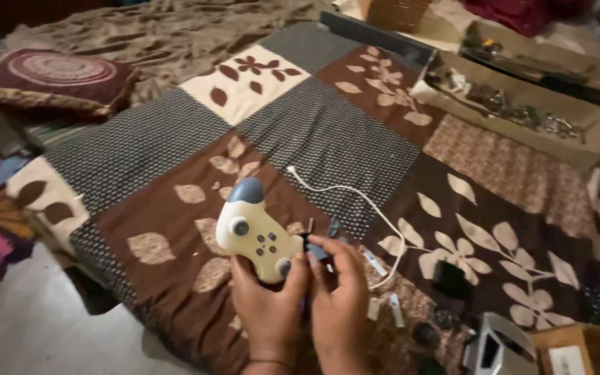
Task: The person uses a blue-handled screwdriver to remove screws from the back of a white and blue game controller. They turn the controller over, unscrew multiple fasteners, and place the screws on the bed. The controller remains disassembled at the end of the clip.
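1. A patchwork quilt [355,139] in brown, cream and grey dotted squares with leaf prints is covering the bed; its right and lower parts are running out of the picture.
2. A shallow cardboard tray [522,111] is lying at the upper right; the small metal parts inside are too blurred to tell apart.
3. A round-patterned maroon cushion [50,80] is lying at the upper left.
4. A cream game controller [255,232] with a rounded blue-grey top is sitting low in the middle, above the quilt; its lower half is hiding behind the fingers.
5. The left hand [269,298] is closing its grip around the controller's lower edge.
6. The right hand [338,285] is pinching a small dark piece [316,250] against the controller's side; what it is cannot be made out.
7. A thin white cable [355,198] is curving across the quilt just beside the hands.
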